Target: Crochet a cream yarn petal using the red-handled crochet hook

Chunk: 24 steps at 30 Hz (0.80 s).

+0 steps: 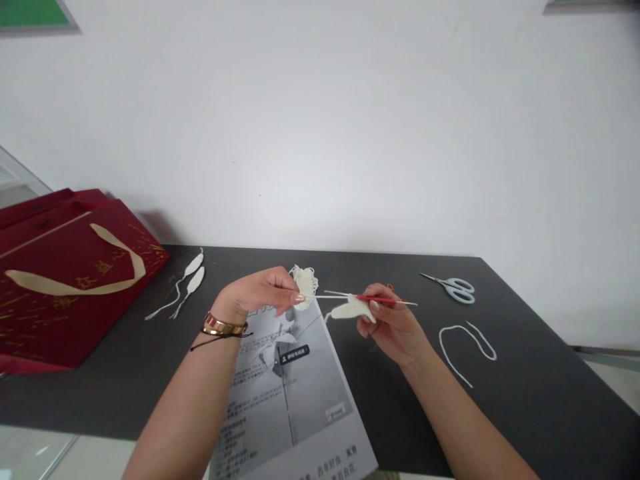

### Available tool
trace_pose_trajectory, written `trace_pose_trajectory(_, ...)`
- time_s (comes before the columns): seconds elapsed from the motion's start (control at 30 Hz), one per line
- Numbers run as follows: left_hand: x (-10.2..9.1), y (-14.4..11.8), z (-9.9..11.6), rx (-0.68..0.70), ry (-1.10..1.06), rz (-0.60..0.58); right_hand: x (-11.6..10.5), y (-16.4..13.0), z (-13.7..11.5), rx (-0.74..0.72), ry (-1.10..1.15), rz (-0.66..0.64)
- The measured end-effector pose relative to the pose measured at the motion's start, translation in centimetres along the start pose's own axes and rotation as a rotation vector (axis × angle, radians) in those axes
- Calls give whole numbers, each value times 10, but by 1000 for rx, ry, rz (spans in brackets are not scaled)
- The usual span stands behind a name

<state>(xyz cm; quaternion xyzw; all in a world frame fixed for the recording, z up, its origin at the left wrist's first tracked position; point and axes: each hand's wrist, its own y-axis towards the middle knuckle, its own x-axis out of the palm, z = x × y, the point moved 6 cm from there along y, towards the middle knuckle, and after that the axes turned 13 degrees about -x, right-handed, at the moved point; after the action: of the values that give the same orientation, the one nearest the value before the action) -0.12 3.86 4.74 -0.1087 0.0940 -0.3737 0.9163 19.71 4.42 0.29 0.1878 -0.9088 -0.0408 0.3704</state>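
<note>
Crochet hook [385, 301]: long axis left-right, pinched in right hand [390, 323] with a white knitted piece [350, 309]. Left hand [263, 292], just left above the desk [525, 400], pinches a cream crochet piece [305, 285] at the hook's tip.

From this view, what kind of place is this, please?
Probably a craft or hobby desk in a plain room. On the dark table lie scissors, a printed pattern sheet and yarn pieces, while the hands work cream crochet with a hook.
</note>
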Motion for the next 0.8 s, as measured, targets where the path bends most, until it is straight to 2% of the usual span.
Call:
trace_pose_trajectory(0.17, 3, 6, 4, 73, -161, -61, 1, 0, -2, -11, -17, -8)
trace_pose_trajectory(0.23, 8, 14, 8, 55, -293, -81, 1, 0, -2, -24, -38, -13)
trace_pose_trajectory(0.3, 16, 22, 11, -6, -337, -72, -1, 1, -3, -46, -70, -8)
trace_pose_trajectory(0.5, 33, 33, 22, -61, -252, 85, -5, 5, -6, -110, -182, 19)
trace_pose_trajectory(0.6, 37, 36, 23, -69, -280, 117, -6, 5, -7, -119, -197, 35)
trace_pose_trajectory(0.8, 34, 34, 25, -72, -200, 152, -5, 4, -5, -105, -162, 31)
